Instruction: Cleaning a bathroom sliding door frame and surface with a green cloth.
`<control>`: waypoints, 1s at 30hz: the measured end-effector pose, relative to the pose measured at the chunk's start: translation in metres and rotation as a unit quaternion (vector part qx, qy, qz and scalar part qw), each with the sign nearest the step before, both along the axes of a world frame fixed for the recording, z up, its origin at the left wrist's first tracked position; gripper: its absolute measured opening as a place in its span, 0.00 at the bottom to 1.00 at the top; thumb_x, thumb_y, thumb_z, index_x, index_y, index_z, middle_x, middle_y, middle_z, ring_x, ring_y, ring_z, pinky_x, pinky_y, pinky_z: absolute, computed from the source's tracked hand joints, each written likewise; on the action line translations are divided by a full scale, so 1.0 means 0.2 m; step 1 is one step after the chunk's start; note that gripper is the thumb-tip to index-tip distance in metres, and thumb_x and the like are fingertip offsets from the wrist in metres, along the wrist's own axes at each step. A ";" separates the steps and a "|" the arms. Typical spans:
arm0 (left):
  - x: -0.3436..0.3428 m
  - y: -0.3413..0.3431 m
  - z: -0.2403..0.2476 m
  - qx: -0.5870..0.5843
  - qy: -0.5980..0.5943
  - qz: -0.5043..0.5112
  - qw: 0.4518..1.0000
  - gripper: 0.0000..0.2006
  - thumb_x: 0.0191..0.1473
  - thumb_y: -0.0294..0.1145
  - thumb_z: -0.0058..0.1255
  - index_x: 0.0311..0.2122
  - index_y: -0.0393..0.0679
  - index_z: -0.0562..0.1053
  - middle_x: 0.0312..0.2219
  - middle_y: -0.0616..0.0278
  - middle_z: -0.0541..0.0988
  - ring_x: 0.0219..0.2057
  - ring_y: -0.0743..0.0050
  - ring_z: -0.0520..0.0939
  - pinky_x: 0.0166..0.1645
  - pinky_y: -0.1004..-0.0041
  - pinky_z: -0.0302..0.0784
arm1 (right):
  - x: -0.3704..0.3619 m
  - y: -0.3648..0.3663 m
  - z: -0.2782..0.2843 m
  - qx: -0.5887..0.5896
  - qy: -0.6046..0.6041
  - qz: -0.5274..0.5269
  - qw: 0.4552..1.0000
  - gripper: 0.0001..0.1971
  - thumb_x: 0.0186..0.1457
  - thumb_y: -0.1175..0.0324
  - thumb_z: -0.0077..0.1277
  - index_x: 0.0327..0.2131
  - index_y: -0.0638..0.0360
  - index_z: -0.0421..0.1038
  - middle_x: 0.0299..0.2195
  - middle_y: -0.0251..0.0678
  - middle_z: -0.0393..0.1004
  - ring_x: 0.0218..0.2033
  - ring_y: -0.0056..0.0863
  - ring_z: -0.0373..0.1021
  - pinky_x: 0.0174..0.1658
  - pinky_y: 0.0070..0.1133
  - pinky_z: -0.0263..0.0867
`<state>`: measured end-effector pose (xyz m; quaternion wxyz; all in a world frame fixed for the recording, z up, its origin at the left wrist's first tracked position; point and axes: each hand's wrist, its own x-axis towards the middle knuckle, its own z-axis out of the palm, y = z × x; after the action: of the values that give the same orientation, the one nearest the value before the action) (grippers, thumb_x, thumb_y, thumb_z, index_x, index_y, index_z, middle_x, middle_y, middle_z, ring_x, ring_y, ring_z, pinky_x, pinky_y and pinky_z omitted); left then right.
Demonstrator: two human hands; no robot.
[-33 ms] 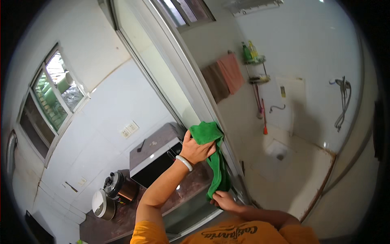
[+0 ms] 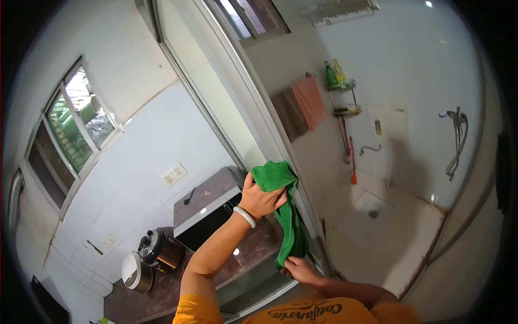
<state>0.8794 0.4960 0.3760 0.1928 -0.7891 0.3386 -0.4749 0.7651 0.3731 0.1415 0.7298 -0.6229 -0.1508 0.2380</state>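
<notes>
A green cloth (image 2: pixel 291 229) hangs lengthwise between my two hands, beside the metal frame of a sliding door (image 2: pixel 278 143). My left hand (image 2: pixel 263 201), with a white bangle on its wrist, is closed on the upper part of the cloth. A fold of it drapes over the fingers, which are partly hidden. Lower down and closer to my body, my right hand (image 2: pixel 300 270) is closed round the bottom end. Whether the cloth touches the door frame, I cannot tell.
Left of the door, a dark countertop (image 2: pixel 135 305) bears a microwave (image 2: pixel 208 208), a pressure cooker (image 2: pixel 162 249) and a white-lidded cooker (image 2: pixel 137 272). Through the doorway on the right are towels (image 2: pixel 309 102), a corner shelf (image 2: pixel 345 85) with bottles, a hand shower (image 2: pixel 457 121) and a floor drain (image 2: pixel 372 210).
The view has tilted slightly, so the shower room sits a little lower in the picture. Both hands keep their hold on the cloth, almost unmoved.
</notes>
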 end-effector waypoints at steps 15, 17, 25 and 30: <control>0.08 -0.03 1.13 -0.011 -0.166 -0.052 0.985 0.23 0.46 0.45 0.50 0.48 0.50 0.76 0.47 0.60 0.76 0.50 0.60 0.74 0.60 0.56 0.62 | 0.18 -0.21 0.31 0.102 -0.103 -0.098 0.985 0.19 0.70 0.60 0.36 0.46 0.57 0.76 0.28 0.32 0.75 0.26 0.16 0.66 0.33 0.16 0.66; 0.09 -0.05 1.29 -0.011 -0.188 -0.054 0.981 0.24 0.46 0.45 0.48 0.49 0.48 0.76 0.46 0.57 0.77 0.49 0.58 0.75 0.59 0.58 0.63 | 0.19 -0.22 0.30 0.115 -0.114 -0.105 0.981 0.17 0.70 0.62 0.37 0.46 0.58 0.76 0.28 0.32 0.76 0.26 0.16 0.66 0.33 0.17 0.66; 0.13 -0.05 1.95 -0.023 -0.254 -0.028 0.967 0.24 0.54 0.44 0.41 0.52 0.43 0.71 0.46 0.47 0.78 0.50 0.47 0.75 0.57 0.57 0.66 | 0.23 -0.26 0.36 0.164 -0.126 -0.208 0.956 0.15 0.68 0.59 0.45 0.43 0.60 0.76 0.26 0.26 0.74 0.26 0.12 0.67 0.32 0.12 0.64; 0.12 -0.12 2.09 -0.124 -0.212 0.010 0.969 0.23 0.55 0.41 0.40 0.53 0.42 0.70 0.43 0.44 0.79 0.43 0.42 0.79 0.50 0.55 0.72 | 0.30 -0.29 0.43 0.136 -0.177 -0.232 0.947 0.15 0.69 0.67 0.38 0.40 0.64 0.76 0.26 0.31 0.75 0.25 0.15 0.65 0.30 0.16 0.63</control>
<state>0.9039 0.4718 0.7933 0.1657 -0.6915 0.2203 -0.6677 0.8255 0.3146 0.2273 0.8042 -0.5676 -0.1597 -0.0747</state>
